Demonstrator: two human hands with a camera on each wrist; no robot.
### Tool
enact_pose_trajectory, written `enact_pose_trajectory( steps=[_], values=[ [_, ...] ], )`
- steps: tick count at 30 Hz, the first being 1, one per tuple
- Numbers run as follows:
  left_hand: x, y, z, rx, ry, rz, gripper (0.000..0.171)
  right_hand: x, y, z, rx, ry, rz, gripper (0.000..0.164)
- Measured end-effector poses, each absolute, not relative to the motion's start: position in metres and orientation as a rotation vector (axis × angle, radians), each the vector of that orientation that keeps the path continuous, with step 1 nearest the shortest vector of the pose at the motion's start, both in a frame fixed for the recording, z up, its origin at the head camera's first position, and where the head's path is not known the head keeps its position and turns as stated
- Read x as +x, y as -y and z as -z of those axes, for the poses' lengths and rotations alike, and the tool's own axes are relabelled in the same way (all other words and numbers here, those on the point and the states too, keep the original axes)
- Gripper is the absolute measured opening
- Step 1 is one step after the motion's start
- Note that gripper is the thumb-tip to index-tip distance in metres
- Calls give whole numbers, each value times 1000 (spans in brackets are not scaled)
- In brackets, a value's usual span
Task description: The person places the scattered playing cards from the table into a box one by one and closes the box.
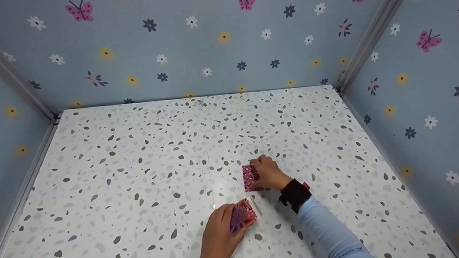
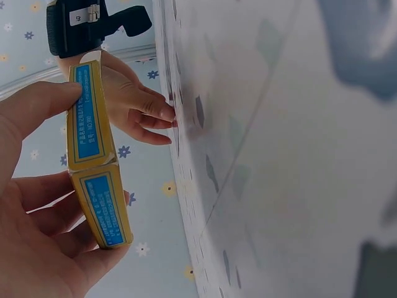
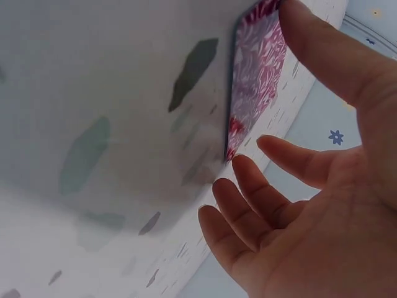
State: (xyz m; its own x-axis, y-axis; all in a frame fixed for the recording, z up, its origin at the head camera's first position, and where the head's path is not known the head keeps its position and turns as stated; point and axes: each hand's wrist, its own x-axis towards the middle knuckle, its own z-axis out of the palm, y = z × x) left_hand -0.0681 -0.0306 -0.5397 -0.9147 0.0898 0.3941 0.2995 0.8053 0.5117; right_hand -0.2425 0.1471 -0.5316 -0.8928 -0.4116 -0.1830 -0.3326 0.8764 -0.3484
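Observation:
My left hand (image 1: pixel 221 229) grips a small card box (image 1: pixel 243 215) with a purple and orange face, tilted near the front of the table. In the left wrist view, its yellow side with blue printed labels shows between thumb and fingers, and a white flap stands at one end. A pink patterned card (image 1: pixel 249 178) lies flat on the table just beyond the box. Over its right side reaches my right hand (image 1: pixel 270 173), thumb at the near edge and fingertips by the far edge. The right wrist view shows the thumb on the card (image 3: pixel 257 68) and the other fingers loosely spread.
The white speckled table (image 1: pixel 137 169) extends around both hands. Blue panels with flowers and butterflies (image 1: pixel 194 48) stand along its back and sides, with grey corner posts (image 1: pixel 370 35). A black band (image 1: pixel 296 195) is strapped round the right wrist, above a light blue sleeve (image 1: pixel 329 230).

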Motion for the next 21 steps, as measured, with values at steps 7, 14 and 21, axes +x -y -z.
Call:
enact_pose_trajectory(
  steps=[7, 14, 21],
  values=[
    [-68, 31, 539, -297, 2654, 849, 60, -241, -153, 530, -549, -2818, 465, 63],
    [-68, 31, 537, -283, 2678, 866, 62, -237, -156, 530, -462, -2837, 429, 56],
    [-69, 30, 539, -289, 2678, 873, 60, -233, -159, 533, -444, -2868, 560, 42]
  ],
)
